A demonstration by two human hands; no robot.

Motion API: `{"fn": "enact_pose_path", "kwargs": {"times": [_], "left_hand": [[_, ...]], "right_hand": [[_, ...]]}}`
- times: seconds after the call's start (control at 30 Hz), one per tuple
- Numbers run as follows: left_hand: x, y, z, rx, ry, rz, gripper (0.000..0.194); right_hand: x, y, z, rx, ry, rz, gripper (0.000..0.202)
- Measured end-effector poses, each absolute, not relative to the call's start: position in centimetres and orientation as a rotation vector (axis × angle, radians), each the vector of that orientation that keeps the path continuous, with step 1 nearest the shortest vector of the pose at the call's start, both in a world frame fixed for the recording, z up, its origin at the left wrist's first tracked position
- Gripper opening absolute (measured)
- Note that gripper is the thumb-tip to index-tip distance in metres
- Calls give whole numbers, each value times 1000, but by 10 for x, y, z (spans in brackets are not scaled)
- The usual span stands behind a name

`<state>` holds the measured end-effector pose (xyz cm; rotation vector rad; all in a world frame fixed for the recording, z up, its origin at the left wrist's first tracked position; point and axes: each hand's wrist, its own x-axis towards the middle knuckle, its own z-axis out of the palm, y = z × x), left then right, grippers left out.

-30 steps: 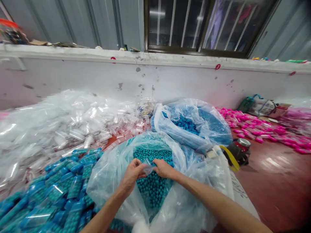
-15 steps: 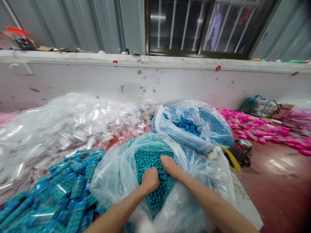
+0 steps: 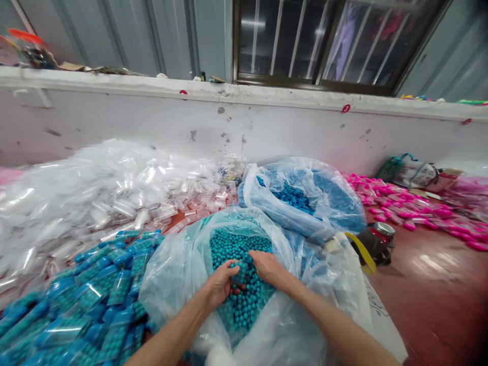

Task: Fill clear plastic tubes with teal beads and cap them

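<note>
While my left grip [image 3: 221,282] pinches a bead-filled clear container [image 3: 240,273] between thumb and fingers, my right grip [image 3: 267,267] curls just beside it, over loose, round teal beads [image 3: 244,316] in a crinkled, translucent plastic bag [image 3: 173,269]. I cannot tell whether the right holds anything, nor which way the container's long axis points.

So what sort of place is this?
Likely a small workshop or factory room: clear plastic containers lie in a big pile, bead-filled containers with blue ends are heaped at left, and an open plastic bag holds loose teal beads.
</note>
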<state>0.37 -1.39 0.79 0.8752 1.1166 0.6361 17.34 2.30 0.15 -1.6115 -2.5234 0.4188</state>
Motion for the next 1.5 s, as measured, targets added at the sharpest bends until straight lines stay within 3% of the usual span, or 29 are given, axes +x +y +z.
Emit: {"fn": "enact_pose_path", "kwargs": {"times": [0.17, 0.37, 0.43, 0.6, 0.77, 1.03, 1.2, 1.33, 1.5], "left_hand": [[-1, -17, 9, 724, 1049, 772, 48], [2, -20, 7, 885, 1200, 946, 37], [2, -21, 7, 979, 1223, 970, 36], [0, -24, 6, 975, 1159, 897, 44], [2, -31, 4, 1050, 1148, 943, 43], [6, -40, 11, 987, 1114, 958, 60], [9, -42, 7, 1061, 1083, 929, 43], [13, -38, 0, 1097, 1258, 1036, 33], [4, -37, 13, 1076, 1192, 1016, 38]], "right_hand": [[172, 18, 5, -1616, -2406, 312, 29], [163, 14, 21, -1419, -2071, 1254, 28], [162, 14, 24, -1371, -2000, 1388, 27], [164, 12, 32, -1338, -1944, 1392, 23], [164, 5, 47, -1271, -2257, 1240, 29], [162, 2, 50, -1309, -2445, 1103, 28], [167, 0, 31, -1287, -2487, 1039, 31], [169, 6, 3, -1234, -2318, 1171, 35], [174, 10, 5, -1295, -1735, 1770, 46]]}}
